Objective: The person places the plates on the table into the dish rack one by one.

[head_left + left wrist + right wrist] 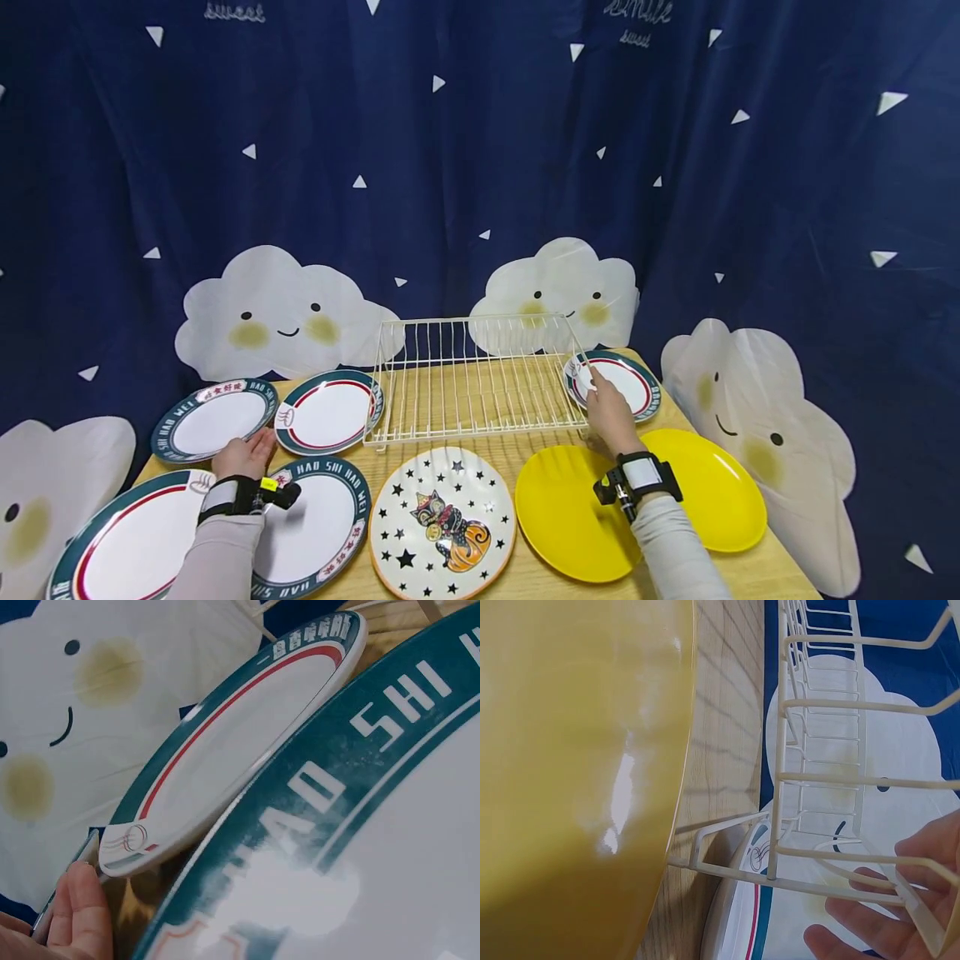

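In the head view, a white wire dish rack (480, 392) stands at the back of the table. My right hand (611, 412) holds its right end; in the right wrist view the fingers (870, 926) curl about the corner wires. My left hand (243, 457) is at the near right rim of the back-left green-rimmed plate (217, 421). The left wrist view shows this plate edge-on (67, 881), with fingers (86, 907) on one side of the rim and part of the hand on the other. My left wrist is above another green-rimmed plate (315, 525).
Two more green-rimmed plates (330, 412) (142, 542) lie on the left, one small plate (618, 383) beside the rack's right end. A cat-patterned plate (442, 525) lies front centre. Two yellow plates (562, 517) (712, 492) lie at right. A navy curtain (480, 167) hangs behind.
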The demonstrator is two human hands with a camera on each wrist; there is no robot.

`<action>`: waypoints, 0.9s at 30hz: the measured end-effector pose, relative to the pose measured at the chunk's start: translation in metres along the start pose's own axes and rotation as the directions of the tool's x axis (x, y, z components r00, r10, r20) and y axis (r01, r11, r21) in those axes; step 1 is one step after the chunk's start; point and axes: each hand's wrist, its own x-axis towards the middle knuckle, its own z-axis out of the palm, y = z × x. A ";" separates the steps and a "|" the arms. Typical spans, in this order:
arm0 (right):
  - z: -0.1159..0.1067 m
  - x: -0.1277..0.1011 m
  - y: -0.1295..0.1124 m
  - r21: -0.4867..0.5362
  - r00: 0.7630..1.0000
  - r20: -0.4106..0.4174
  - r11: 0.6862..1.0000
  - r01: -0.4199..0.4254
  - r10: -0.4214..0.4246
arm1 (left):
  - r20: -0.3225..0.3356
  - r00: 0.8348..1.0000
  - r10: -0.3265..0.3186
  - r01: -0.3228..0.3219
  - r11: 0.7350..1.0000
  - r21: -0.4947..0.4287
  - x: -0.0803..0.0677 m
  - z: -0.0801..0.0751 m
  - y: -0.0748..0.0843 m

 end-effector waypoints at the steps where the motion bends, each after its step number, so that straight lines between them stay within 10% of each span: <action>1: 0.000 0.000 0.000 -0.008 1.000 0.000 1.000 0.001 -0.001 | -0.013 0.999 0.037 -0.037 0.999 0.011 -0.001 0.000 0.000; 9: 0.000 0.000 -0.003 -0.017 1.000 0.001 1.000 0.007 -0.007 | -0.112 0.983 0.146 -0.147 0.989 0.007 -0.008 0.004 0.007; 27: -0.003 0.000 -0.002 -0.048 1.000 0.023 0.999 0.010 -0.009 | 0.255 0.910 0.327 -0.386 0.894 0.229 -0.096 0.034 0.019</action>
